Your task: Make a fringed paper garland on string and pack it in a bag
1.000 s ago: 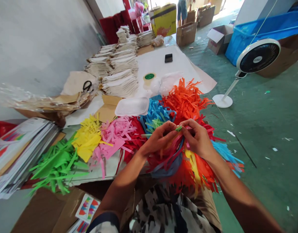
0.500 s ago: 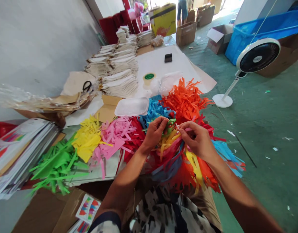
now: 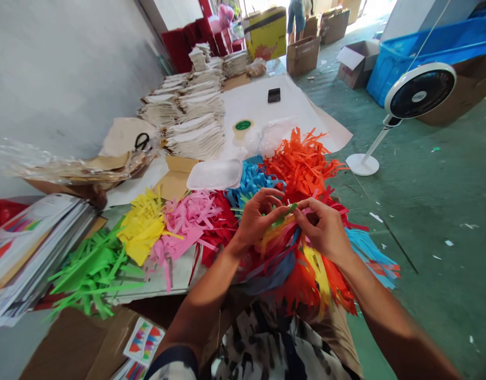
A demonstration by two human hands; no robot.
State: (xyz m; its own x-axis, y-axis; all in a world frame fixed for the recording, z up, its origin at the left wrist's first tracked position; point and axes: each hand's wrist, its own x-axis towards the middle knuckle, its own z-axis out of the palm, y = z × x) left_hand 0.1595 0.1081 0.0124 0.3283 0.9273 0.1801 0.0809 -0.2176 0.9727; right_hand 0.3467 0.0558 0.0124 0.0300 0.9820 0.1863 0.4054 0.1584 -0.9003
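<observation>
My left hand (image 3: 258, 219) and my right hand (image 3: 323, 228) meet over a bundle of coloured paper strips (image 3: 290, 264) that hangs down toward my lap. Both hands pinch the top of the bundle, with a green strip (image 3: 287, 210) between the fingertips. Piles of cut paper lie on the table around them: orange (image 3: 302, 161), blue (image 3: 251, 182), red (image 3: 221, 227), pink (image 3: 187, 219), yellow (image 3: 142, 227) and green (image 3: 90, 269).
A clear plastic lid (image 3: 216, 174) lies behind the piles. Stacks of folded cloth bags (image 3: 195, 116), scissors (image 3: 142, 140), a tape roll (image 3: 243, 126) and a black phone (image 3: 273, 95) sit further back. Printed sheets (image 3: 25, 248) are stacked at left. A floor fan (image 3: 413, 100) stands at right.
My hands drew apart slightly and my left hand rose, then both came back together on the top of the bundle. The strips shifted a little with them.
</observation>
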